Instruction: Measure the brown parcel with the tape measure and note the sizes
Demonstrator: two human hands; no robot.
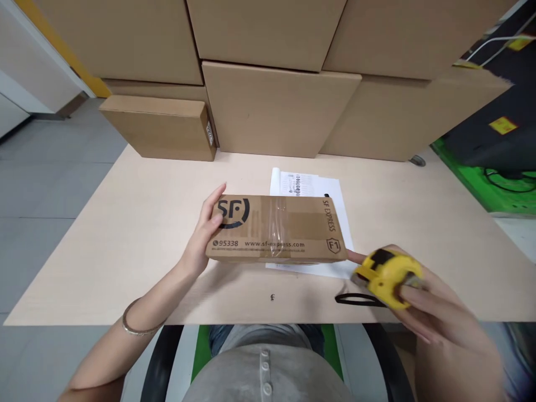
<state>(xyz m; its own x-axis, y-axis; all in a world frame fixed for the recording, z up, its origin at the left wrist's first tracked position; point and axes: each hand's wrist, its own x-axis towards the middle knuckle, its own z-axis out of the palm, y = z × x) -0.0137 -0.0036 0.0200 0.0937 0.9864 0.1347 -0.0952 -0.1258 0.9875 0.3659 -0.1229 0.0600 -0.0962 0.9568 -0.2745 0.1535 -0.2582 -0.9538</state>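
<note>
A brown cardboard box (276, 229) printed with SF Express lettering and taped across its middle is held up over the table. My left hand (203, 237) grips its left end, the thumb on the printed face. In my right hand (427, 301) is a yellow and black tape measure (387, 276), slightly blurred. A finger of that hand reaches to the box's lower right corner. From the tape measure a black wrist strap (360, 300) hangs near the table's front edge. Behind and under the box lie white printed sheets (335, 190), partly hidden by it.
Large cardboard boxes (276, 111) form a wall along the back of the pale table (75, 268). A smaller brown box (167, 128) stands at the back left. To the right is a green surface (481, 178) with dark equipment and cables.
</note>
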